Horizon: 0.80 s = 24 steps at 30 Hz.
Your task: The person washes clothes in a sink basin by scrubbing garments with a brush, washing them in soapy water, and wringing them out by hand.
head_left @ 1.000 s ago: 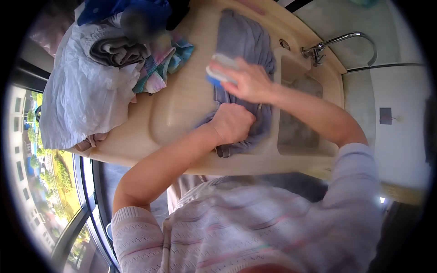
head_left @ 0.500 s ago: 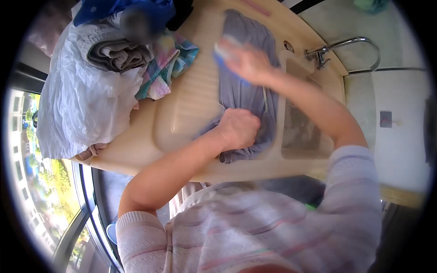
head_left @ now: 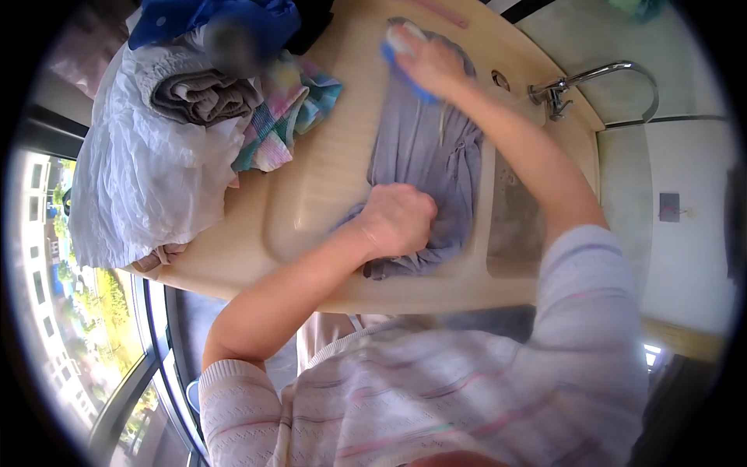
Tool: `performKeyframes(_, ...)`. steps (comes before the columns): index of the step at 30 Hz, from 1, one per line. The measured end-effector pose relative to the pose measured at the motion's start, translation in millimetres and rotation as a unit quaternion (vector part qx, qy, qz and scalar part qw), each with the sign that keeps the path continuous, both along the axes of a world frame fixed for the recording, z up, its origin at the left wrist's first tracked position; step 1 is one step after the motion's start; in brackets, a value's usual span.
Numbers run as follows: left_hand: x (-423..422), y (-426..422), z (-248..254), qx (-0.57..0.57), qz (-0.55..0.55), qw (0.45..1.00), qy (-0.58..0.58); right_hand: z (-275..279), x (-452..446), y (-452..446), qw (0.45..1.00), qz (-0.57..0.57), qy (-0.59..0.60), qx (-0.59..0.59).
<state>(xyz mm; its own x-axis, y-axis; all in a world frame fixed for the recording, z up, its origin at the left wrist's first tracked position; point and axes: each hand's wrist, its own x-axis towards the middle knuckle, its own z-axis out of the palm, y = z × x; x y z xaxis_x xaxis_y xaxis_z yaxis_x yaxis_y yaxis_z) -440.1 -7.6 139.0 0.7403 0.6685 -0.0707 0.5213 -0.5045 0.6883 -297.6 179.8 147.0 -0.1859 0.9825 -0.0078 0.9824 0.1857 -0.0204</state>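
Observation:
A wet grey garment [head_left: 420, 156] lies stretched over the ridged, cream-coloured washboard sink [head_left: 327, 179]. My left hand [head_left: 398, 220] is closed in a fist on its near part, gripping the fabric. Toward the far end, my right hand [head_left: 433, 68] is wrapped around a blue-and-white scrub brush [head_left: 424, 95], pressed on or just over the cloth. The brush's underside is hidden, and motion blurs it slightly.
Piled on the left side are white clothing [head_left: 156, 171], a plaid cloth [head_left: 272, 140] and a blue garment [head_left: 167, 22]. On the right are a small basin [head_left: 513, 226] and a chrome faucet [head_left: 591, 76]. A window [head_left: 85, 311] stands at far left.
My right hand and the brush have moved farther away and slightly right along the garment. My left hand has shifted slightly left, still closed on the fabric.

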Motion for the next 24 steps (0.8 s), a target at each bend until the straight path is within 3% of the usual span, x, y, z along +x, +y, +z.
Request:
performKeyframes(2,-3.5,-1.5,-3.6,0.025,0.03,0.997,-0.063,7.0,14.3,40.1,0.998,-0.061,0.009,-0.011)
performKeyframes(5,-13.7,8.9,12.5,-0.06,0.044,0.995,-0.06,5.2,65.9,40.2,0.974,-0.095,0.206,0.01)
performKeyframes(8,-11.2,21.4,5.2,0.24,0.106,0.962,-0.079,11.9,81.0,-2.1,0.992,-0.122,0.026,0.012)
performKeyframes(9,-10.3,23.1,6.5,0.314,0.11,0.943,-0.019,14.7,74.4,-17.1,0.989,-0.146,-0.002,-0.002)
performKeyframes(12,-7.6,19.3,5.9,0.265,0.126,0.953,0.073,10.4,90.1,-7.8,0.989,-0.143,0.001,-0.035)
performKeyframes(16,-4.1,2.9,19.1,0.087,0.12,0.976,0.161,29.5,95.2,-18.7,0.992,-0.097,-0.054,-0.067)
performKeyframes(19,-11.6,1.1,12.8,0.29,0.095,0.95,0.06,56.3,72.3,-31.1,0.994,-0.059,-0.045,-0.077)
performKeyframes(22,-8.7,3.0,1.5,0.354,0.108,0.928,-0.037,72.4,16.3,-78.4,0.996,0.033,-0.039,-0.071)
performKeyframes(24,-4.4,2.7,-11.8,0.312,0.095,0.94,-0.098,43.2,-2.8,-111.6,0.985,0.158,-0.006,-0.066)
